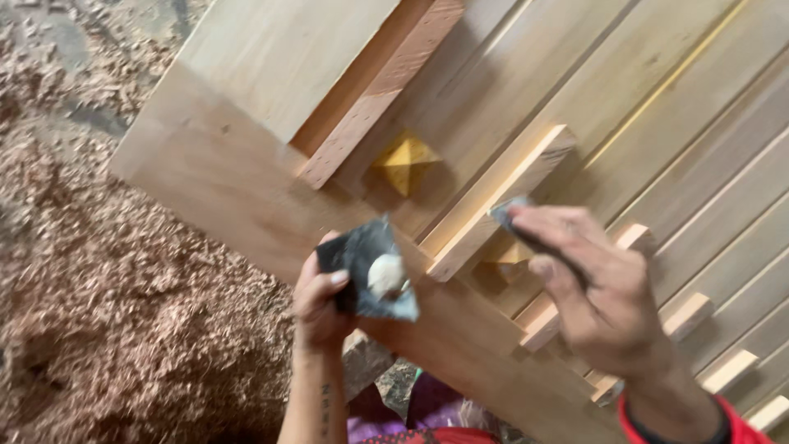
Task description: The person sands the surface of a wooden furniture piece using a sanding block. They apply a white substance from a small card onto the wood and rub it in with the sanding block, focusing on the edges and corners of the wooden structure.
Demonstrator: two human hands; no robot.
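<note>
Putty blob (386, 275) on dark scrap (370, 271), left hand (322, 300) pinching.

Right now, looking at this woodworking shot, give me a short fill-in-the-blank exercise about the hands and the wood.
1. The left hand holds a dark sheet carrying a lump of ____ coloured paste.
2. The right hand pinches a thin dark ____ blade.
3. A yellow ____-shaped block sits on the wooden panel.
4. The floor at the left is covered in wood ____.

Missing words: white; scraper; pyramid; shavings
</note>
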